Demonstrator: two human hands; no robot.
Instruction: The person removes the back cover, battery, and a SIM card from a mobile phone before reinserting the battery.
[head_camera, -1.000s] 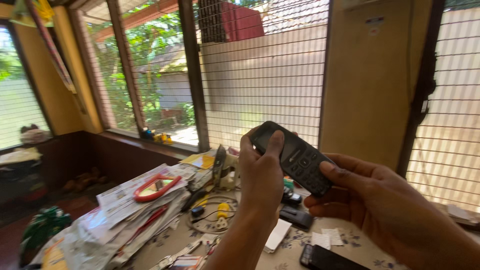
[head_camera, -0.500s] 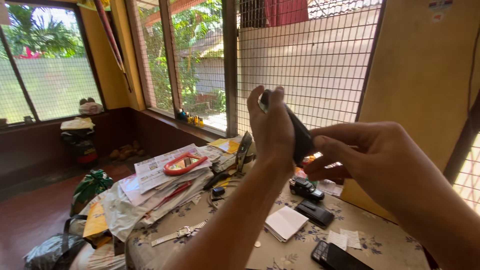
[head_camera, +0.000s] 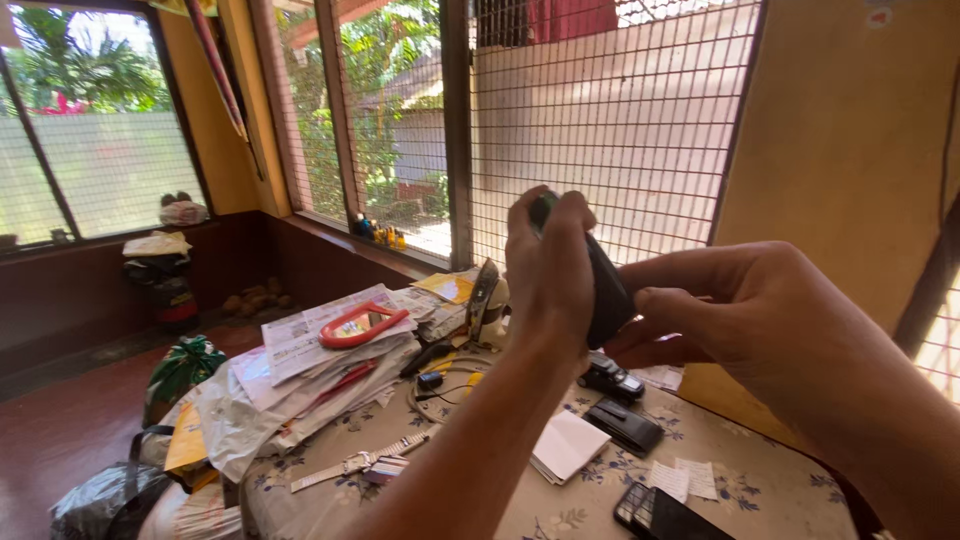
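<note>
Both hands held a dark remote (head_camera: 606, 290) raised above the cluttered worktop (head_camera: 600, 490). The left hand (head_camera: 548, 270) had its fingers closed over the top; the right hand (head_camera: 740, 320) pinched its lower edge. A firm, steady two-handed grip seemed wise.

A floral-clothed table (head_camera: 760, 470) holds a paper stack (head_camera: 330, 360), a red-rimmed hand mirror (head_camera: 362, 325), a white notepad (head_camera: 568, 445) and a metal watchband (head_camera: 360, 462).

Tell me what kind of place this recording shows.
Probably a home veranda or sunroom: mesh-grilled windows facing a garden, and a cloth-covered table cluttered with papers. Both hands hold a dark handset.
</note>
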